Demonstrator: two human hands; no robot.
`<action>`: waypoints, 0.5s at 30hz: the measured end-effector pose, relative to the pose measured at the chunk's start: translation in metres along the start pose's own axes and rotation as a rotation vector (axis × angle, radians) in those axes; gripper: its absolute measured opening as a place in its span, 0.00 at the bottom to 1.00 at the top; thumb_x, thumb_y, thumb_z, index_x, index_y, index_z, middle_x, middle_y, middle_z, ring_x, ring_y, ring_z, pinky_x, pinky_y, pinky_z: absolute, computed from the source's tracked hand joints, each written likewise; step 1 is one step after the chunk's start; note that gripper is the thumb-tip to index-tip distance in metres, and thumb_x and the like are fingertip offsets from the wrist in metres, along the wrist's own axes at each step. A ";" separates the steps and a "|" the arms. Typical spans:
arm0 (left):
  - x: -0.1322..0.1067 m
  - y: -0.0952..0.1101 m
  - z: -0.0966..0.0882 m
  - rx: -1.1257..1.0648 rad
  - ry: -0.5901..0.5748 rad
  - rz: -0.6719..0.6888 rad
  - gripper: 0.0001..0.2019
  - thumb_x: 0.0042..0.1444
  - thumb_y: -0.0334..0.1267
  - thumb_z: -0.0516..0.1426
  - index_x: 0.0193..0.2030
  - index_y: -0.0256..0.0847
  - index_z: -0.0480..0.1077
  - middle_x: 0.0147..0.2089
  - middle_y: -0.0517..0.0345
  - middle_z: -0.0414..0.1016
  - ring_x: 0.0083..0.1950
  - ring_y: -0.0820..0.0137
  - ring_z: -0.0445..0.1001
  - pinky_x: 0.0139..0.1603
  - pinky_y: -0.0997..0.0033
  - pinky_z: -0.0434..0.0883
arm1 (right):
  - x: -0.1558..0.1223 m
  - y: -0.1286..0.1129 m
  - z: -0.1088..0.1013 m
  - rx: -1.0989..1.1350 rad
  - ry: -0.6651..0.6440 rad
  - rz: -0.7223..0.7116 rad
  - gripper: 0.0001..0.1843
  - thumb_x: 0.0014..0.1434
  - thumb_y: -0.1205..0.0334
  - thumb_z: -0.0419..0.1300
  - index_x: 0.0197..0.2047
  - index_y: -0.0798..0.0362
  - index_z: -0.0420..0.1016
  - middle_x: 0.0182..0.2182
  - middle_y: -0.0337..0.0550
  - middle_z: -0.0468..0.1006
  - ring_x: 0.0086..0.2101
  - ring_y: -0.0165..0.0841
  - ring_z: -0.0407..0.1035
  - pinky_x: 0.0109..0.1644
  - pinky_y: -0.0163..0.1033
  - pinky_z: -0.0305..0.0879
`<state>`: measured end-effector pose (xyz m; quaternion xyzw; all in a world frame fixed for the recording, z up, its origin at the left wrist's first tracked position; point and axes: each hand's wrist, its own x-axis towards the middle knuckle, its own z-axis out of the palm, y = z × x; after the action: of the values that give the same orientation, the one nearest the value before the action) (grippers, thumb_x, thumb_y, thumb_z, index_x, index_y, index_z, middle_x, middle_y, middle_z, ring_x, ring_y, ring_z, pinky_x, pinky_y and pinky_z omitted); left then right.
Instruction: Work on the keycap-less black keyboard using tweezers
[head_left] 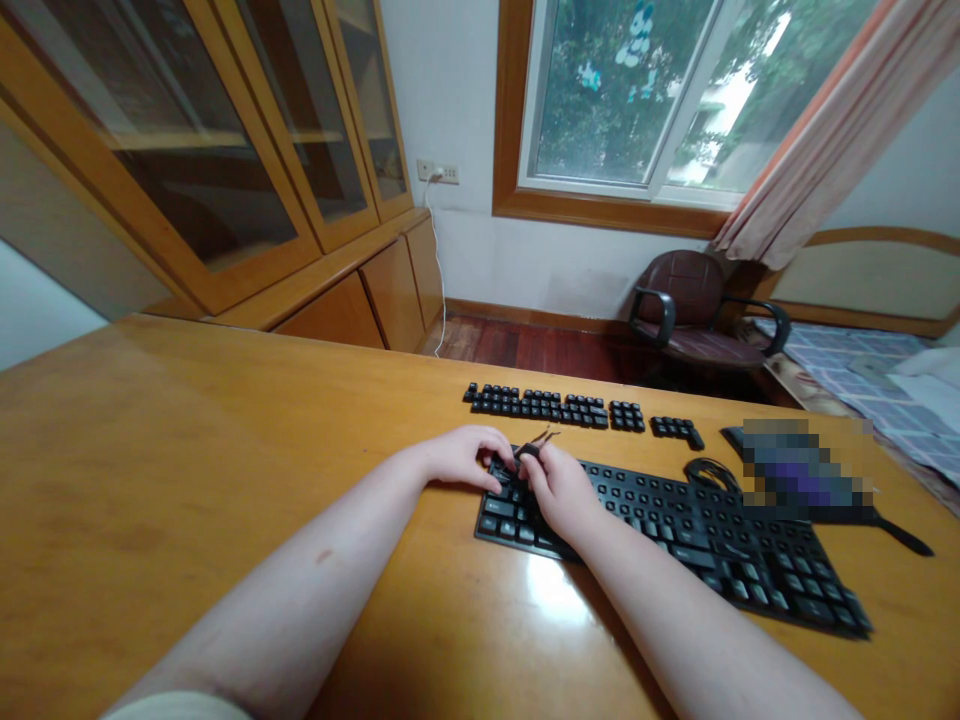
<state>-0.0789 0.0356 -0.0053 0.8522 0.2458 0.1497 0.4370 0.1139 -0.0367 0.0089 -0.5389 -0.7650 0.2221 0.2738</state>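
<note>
A black keyboard (652,530) lies at a slant on the desk, many of its upper keys without caps and bare switches showing. My right hand (559,485) is closed over its left part, gripping a small dark tool with two thin wire prongs, which looks like a keycap puller (538,440). Close beside it, my left hand (469,458) is at the keyboard's upper left corner, fingers curled and thumb low over the keys. Whatever its fingertips pinch is hidden. Loose black keycaps (536,405) stand in rows behind the keyboard.
To the right, a coiled black cable (711,474) rests beside a dark flat object with a blurred-out surface (802,475). The wooden desk (225,430) has its far edge behind the keycaps. Beyond stand a glass-door cabinet (315,225) and an armchair (686,310).
</note>
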 end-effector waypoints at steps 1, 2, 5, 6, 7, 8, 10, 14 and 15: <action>0.000 -0.001 0.000 0.000 0.002 -0.001 0.16 0.42 0.38 0.65 0.40 0.39 0.73 0.42 0.55 0.71 0.41 0.70 0.70 0.38 0.75 0.67 | -0.001 0.000 0.000 -0.018 0.000 -0.005 0.12 0.62 0.63 0.47 0.29 0.53 0.66 0.28 0.43 0.74 0.31 0.33 0.67 0.35 0.35 0.61; 0.000 -0.001 0.001 0.000 0.005 -0.002 0.16 0.41 0.38 0.65 0.40 0.39 0.73 0.42 0.55 0.71 0.41 0.70 0.70 0.38 0.75 0.67 | -0.001 0.000 0.001 -0.035 0.001 -0.010 0.11 0.62 0.64 0.47 0.29 0.53 0.67 0.29 0.44 0.74 0.31 0.33 0.68 0.36 0.35 0.61; 0.000 -0.002 0.001 0.008 0.012 0.000 0.16 0.41 0.38 0.65 0.40 0.39 0.73 0.42 0.55 0.71 0.41 0.70 0.69 0.38 0.75 0.67 | -0.002 0.001 0.002 -0.070 -0.001 -0.014 0.11 0.61 0.64 0.48 0.30 0.53 0.67 0.30 0.45 0.74 0.33 0.34 0.68 0.37 0.36 0.61; 0.000 -0.002 0.001 0.009 0.010 0.002 0.16 0.41 0.38 0.65 0.40 0.39 0.73 0.42 0.55 0.71 0.40 0.71 0.69 0.37 0.75 0.67 | -0.001 0.001 0.003 -0.070 -0.001 -0.006 0.11 0.62 0.64 0.48 0.29 0.53 0.66 0.29 0.44 0.74 0.33 0.34 0.67 0.37 0.36 0.61; 0.000 -0.002 0.001 0.009 0.007 0.005 0.16 0.41 0.38 0.65 0.40 0.39 0.73 0.42 0.55 0.71 0.40 0.71 0.69 0.37 0.76 0.67 | -0.001 0.001 0.003 -0.062 -0.002 0.007 0.12 0.62 0.63 0.47 0.29 0.53 0.66 0.29 0.44 0.73 0.32 0.34 0.67 0.37 0.36 0.60; 0.000 -0.002 0.001 0.008 0.005 0.007 0.16 0.42 0.38 0.65 0.40 0.39 0.73 0.42 0.55 0.71 0.40 0.71 0.69 0.37 0.76 0.67 | 0.000 0.001 0.003 -0.050 -0.005 0.024 0.12 0.62 0.63 0.47 0.29 0.53 0.66 0.28 0.44 0.73 0.32 0.34 0.67 0.36 0.36 0.60; 0.000 -0.002 0.001 0.000 0.003 0.005 0.16 0.42 0.38 0.65 0.40 0.39 0.73 0.42 0.55 0.71 0.40 0.71 0.69 0.37 0.76 0.67 | 0.003 0.001 0.002 -0.018 -0.019 0.052 0.12 0.63 0.63 0.47 0.29 0.53 0.65 0.27 0.43 0.73 0.31 0.33 0.67 0.36 0.36 0.60; 0.000 0.000 0.001 -0.007 0.010 -0.010 0.16 0.41 0.38 0.65 0.39 0.39 0.74 0.41 0.55 0.71 0.39 0.71 0.69 0.36 0.76 0.68 | 0.005 0.000 -0.001 0.031 -0.078 0.031 0.12 0.62 0.64 0.47 0.28 0.53 0.66 0.26 0.41 0.73 0.29 0.31 0.67 0.34 0.34 0.60; 0.000 0.000 0.001 -0.007 0.012 -0.005 0.15 0.41 0.38 0.65 0.38 0.39 0.74 0.41 0.55 0.71 0.40 0.71 0.70 0.37 0.76 0.68 | 0.004 -0.001 -0.002 0.040 -0.092 0.018 0.13 0.62 0.64 0.47 0.28 0.53 0.66 0.25 0.41 0.73 0.28 0.31 0.67 0.34 0.34 0.60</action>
<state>-0.0783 0.0349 -0.0062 0.8490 0.2500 0.1547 0.4390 0.1133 -0.0328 0.0117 -0.5294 -0.7673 0.2644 0.2472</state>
